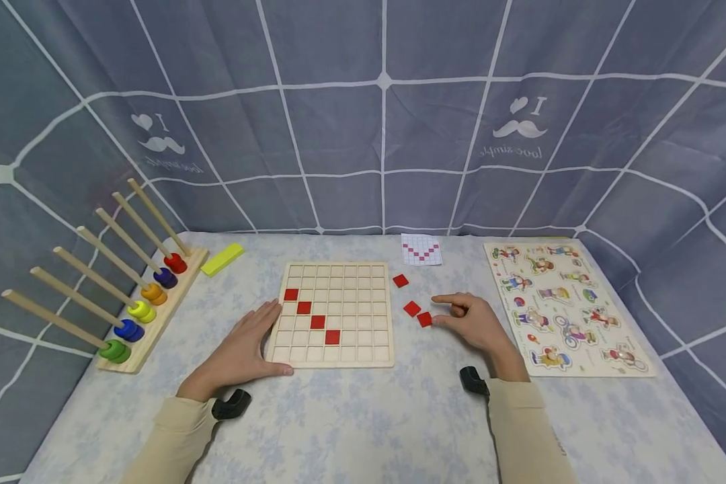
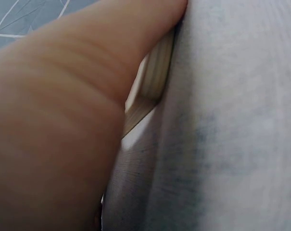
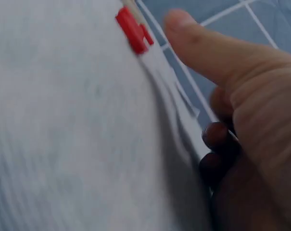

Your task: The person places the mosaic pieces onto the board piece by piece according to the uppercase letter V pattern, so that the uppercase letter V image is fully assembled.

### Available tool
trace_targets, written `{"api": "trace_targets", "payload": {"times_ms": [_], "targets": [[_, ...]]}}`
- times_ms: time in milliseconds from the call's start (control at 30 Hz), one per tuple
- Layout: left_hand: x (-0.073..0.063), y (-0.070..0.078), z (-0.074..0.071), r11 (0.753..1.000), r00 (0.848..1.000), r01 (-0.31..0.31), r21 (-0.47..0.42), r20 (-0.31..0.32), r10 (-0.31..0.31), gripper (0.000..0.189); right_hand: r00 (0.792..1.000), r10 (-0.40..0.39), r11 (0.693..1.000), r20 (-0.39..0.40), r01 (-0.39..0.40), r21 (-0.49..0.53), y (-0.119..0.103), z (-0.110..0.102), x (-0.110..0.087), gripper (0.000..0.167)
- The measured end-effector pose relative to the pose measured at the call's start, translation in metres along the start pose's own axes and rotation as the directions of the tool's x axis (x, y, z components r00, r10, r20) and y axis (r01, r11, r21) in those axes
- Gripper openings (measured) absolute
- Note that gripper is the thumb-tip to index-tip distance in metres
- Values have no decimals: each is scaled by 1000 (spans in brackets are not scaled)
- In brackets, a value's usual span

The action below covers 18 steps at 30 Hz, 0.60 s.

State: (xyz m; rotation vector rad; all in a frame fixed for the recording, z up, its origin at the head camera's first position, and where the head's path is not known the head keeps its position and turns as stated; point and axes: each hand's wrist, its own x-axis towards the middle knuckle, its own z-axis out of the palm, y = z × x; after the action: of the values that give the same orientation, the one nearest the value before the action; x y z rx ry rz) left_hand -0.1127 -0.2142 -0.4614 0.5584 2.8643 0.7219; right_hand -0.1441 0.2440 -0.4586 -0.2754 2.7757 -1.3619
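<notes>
Tiles, three red ones, lie loose right of the wooden board, and could flip or skid if the right hand, thumb and finger apart, bumps them; the left hand, with loose fingers, touches the board, and a shove might jolt the four red tiles in its boxes

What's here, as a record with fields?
Left hand: at left edge of square pale wood grid board
On board: four red square tiles in a diagonal
Right hand: beside three loose red square tiles; contact unclear
Beyond loose tiles: white paper card, red V pattern
Far left: wooden rack with coloured rings
Far right: pale picture puzzle board
</notes>
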Motion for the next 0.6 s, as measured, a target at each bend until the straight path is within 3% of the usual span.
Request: {"api": "trace_targets", "payload": {"times_ms": [433,600], "targets": [[-1,2,1,1000,1000,5,3,-4,-5,132,993,-72,991,92,82,-104,6,8,3,37],[-1,2,0,1000,1000,7,3,-3,-7,132,993,-61,988,103,75,-135,3,8,3,29]]}}
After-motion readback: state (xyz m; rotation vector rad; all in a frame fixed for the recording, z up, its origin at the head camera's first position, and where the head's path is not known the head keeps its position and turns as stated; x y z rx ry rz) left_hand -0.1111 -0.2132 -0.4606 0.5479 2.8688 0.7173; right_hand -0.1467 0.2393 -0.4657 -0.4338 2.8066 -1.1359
